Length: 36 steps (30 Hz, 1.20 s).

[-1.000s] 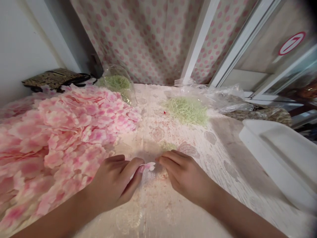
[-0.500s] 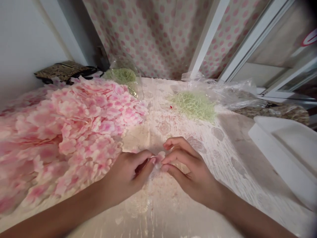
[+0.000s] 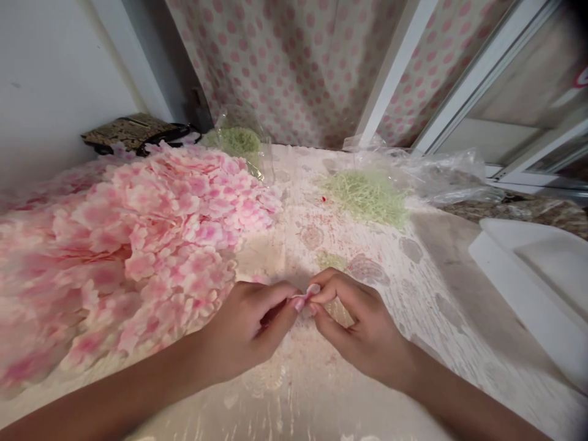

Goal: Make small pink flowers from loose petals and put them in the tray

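pinched between the fingertips, a small pink artificial petal (image 3: 305,295) is held in a narrow grip by the left hand (image 3: 243,324) and the right hand (image 3: 362,324), just over the near middle of the surface (image 3: 413,288). to the left, a deep heap of pink petals (image 3: 138,257) is banked just beside the left hand. just beyond the fingers, a small tuft of green shredded fibre (image 3: 331,261) is laid. farther off, a larger green pile (image 3: 365,197) is spread at centre, between a clear plastic bag (image 3: 243,147) at left and another (image 3: 436,177) at right. a white plastic container (image 3: 533,282) is set at right, and a polka-dot curtain (image 3: 294,67) is hung at the far side.
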Tool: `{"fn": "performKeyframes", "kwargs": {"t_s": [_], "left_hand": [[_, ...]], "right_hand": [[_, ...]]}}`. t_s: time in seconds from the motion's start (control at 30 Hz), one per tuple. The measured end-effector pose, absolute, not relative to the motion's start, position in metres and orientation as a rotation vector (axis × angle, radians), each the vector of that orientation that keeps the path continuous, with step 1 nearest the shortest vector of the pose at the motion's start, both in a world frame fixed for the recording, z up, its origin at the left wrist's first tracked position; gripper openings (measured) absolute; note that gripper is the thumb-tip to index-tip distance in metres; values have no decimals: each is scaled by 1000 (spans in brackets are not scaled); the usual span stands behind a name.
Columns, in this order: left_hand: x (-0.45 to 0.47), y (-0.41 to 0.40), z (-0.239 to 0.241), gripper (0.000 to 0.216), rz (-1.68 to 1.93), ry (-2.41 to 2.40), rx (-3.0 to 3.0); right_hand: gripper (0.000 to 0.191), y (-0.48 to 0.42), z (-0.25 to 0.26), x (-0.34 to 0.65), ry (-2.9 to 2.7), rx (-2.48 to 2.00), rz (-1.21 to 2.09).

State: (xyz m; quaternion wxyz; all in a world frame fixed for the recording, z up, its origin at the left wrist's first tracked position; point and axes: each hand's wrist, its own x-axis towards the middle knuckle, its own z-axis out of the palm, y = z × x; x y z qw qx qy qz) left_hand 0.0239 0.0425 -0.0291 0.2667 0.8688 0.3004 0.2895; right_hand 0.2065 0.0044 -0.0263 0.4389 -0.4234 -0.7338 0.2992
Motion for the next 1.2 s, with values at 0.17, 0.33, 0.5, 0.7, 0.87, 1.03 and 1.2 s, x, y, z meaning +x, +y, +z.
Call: {"fn": "performKeyframes", "kwargs": {"t_s": [0.17, 0.33, 0.5, 0.7, 0.87, 1.03, 1.2], "left_hand": [[26, 39, -29, 15, 817, 679, 2754], [12, 57, -3, 27, 610, 962, 2830], [-36, 89, 21, 22, 198, 1584, 2974], [-60, 83, 3, 9, 127, 1588, 2866], [-46, 77, 10, 9, -65, 1710, 2610], [-28, 66, 31, 14, 69, 1465, 2619], [-13, 59, 25, 15, 525, 750, 3074]], "right_hand": [[12, -1, -32, 204, -1799, -1181, 864], [17, 3, -30, 210, -1807, -1225, 884], [7, 7, -31, 219, -1701, -1243, 871], [10, 8, -36, 218, -1767, -1230, 933], [9, 7, -35, 215, -1782, -1221, 934], [11, 6, -28, 214, -1699, -1061, 1072], [6, 11, -18, 216, -1427, -768, 1492]]}}
